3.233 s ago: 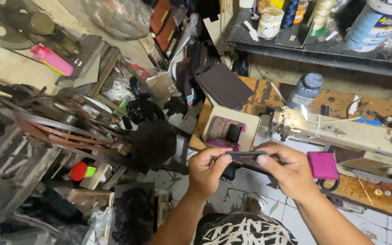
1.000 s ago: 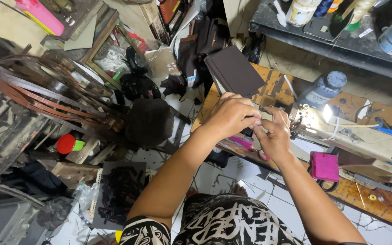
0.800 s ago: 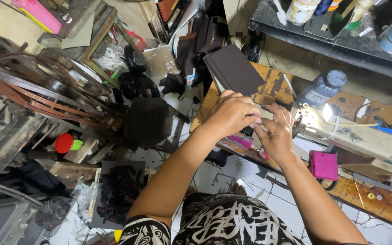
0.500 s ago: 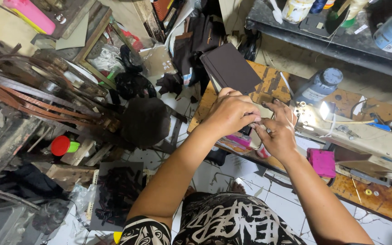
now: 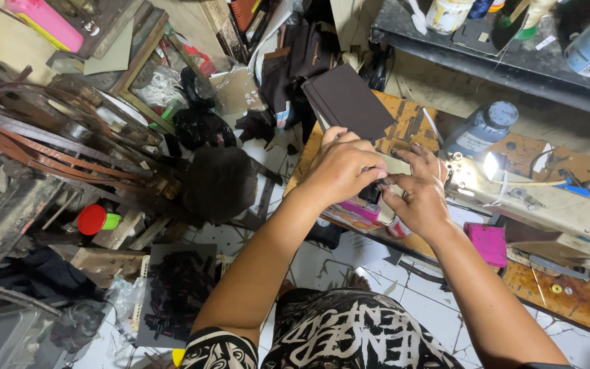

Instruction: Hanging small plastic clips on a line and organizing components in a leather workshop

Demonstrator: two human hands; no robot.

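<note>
Both hands meet over the near edge of the counter (image 5: 404, 126), just left of the sewing machine (image 5: 554, 205) and its small lamp (image 5: 489, 165). Between them sits a small dark piece (image 5: 371, 193), only a sliver of it showing below the left knuckles. The left hand (image 5: 341, 167) lies over it from above and from the left, fingers curled down and pressed together on it. The right hand (image 5: 418, 195) comes in from the right, thumb and forefinger pinching toward the same spot, the other fingers spread loosely upward. The piece thus lies directly between the two hands, and both touch it; neither is clearly nearer. Its long axis cannot be told, since too much is hidden. It looks black or very dark brown, flat and matt, perhaps leather. Under the hands a pink sheet (image 5: 360, 210) juts over the counter's near edge. Toward the far left corner rests a dark brown folder (image 5: 346, 99), tilted. A magenta block (image 5: 487, 242) sits near the edge, right of the right wrist.
</note>
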